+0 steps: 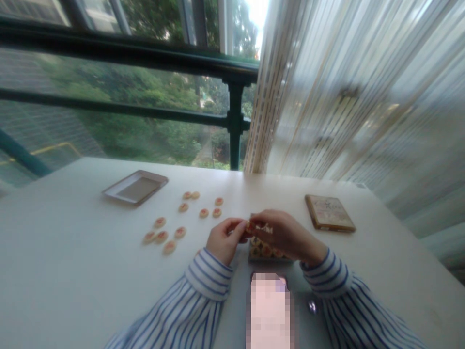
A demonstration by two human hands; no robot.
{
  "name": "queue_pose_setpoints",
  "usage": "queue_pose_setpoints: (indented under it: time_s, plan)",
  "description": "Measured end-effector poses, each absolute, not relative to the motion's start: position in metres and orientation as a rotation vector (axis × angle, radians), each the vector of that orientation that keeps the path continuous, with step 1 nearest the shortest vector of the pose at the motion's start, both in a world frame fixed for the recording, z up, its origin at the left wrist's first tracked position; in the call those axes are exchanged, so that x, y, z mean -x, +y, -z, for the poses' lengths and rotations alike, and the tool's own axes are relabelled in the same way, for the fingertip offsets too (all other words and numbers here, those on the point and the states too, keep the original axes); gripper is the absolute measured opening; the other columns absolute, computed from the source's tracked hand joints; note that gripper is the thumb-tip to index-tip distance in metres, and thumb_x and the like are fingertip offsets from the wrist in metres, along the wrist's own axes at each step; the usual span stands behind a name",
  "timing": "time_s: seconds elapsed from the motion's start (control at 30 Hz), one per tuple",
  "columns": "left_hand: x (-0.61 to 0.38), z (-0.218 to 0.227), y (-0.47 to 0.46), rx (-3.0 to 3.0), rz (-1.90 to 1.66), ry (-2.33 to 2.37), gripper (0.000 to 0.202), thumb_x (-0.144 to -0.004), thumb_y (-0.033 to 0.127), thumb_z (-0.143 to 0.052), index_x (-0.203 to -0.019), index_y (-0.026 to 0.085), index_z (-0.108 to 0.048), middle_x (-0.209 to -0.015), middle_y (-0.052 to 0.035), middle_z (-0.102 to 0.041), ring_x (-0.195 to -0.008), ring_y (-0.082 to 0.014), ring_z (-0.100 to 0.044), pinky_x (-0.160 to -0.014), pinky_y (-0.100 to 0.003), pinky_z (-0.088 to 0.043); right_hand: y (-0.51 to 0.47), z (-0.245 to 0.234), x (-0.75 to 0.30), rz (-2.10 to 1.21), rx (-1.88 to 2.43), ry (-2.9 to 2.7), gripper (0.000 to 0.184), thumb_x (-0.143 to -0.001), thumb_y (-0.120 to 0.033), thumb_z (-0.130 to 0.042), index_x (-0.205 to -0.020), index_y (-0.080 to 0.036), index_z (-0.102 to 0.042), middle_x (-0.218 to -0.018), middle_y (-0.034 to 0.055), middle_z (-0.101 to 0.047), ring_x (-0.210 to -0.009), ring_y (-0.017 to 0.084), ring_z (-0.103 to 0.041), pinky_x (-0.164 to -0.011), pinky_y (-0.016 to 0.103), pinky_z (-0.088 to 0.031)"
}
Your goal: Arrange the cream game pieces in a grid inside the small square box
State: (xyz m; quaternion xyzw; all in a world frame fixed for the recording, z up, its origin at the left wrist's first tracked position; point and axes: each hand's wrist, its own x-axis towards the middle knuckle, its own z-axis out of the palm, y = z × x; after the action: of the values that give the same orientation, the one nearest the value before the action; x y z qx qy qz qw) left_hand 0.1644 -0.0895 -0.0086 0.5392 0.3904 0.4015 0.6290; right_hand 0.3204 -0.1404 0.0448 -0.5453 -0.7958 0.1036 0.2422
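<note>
My left hand is closed, its thumb and forefinger pinching a small round xiangqi piece. From the other side my right hand has its bent fingertips at the same piece, its palm over an open box. Rows of round wooden pieces with dark and red marks fill the part of the box that shows; my right hand hides the rest. To the left, loose pieces with red marks, such as one xiangqi piece, lie scattered flat on the white table.
A shallow rectangular tray lies at the back left. On the right is a flat printed box lid. A pixelated phone-like shape is nearest me, beside a small shiny object. Behind the table are a green railing and string curtain.
</note>
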Motion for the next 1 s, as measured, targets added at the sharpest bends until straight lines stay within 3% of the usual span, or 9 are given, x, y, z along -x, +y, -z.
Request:
queue_pose_setpoints:
  time_s: [1.0]
  plan:
    - [-0.1679, 0.0094, -0.0946, -1.189, -0.906, 0.892, 0.023, -0.061, 0.031, -0.067, -0.073, 0.012, -0.063, -0.059, -0.0029, -0.066, -0.05, -0.0138, -0.061, -0.048, -0.024, -0.051, -0.1424, -0.0503, -0.319, -0.238, 1.566, -2.337, 0.012, -0.081, -0.027, -0.054, -0.084, -0.018, -0.061, -0.078, 0.0037, -0.065, -0.07, 0.012, -0.058, -0.064, 0.022, -0.036]
